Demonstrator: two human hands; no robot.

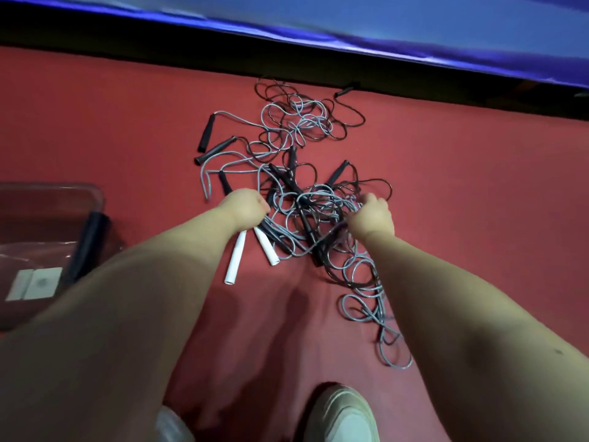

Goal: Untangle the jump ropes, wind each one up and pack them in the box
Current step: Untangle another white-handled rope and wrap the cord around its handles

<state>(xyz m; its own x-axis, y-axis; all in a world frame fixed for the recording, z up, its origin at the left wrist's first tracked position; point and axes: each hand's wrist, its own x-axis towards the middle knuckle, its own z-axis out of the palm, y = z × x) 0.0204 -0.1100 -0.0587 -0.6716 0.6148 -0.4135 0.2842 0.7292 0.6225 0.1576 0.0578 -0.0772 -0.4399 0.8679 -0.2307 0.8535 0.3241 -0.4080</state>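
Observation:
A tangle of grey and black jump ropes (299, 129) with several black handles lies on the red floor ahead of me. My left hand (247, 207) grips two white handles (235, 256) that stick out below my fist. My right hand (373, 215) is curled round a bunch of grey and black cords in the near part of the tangle. More grey cord (376, 317) trails toward me on the right. A clear plastic box (95, 199) sits at the left edge, with a dark rolled item (90, 237) inside.
A blue mat (414, 30) with a dark gap beneath it runs across the far side. My shoe (344, 416) shows at the bottom centre. A white label (33, 283) lies in the box.

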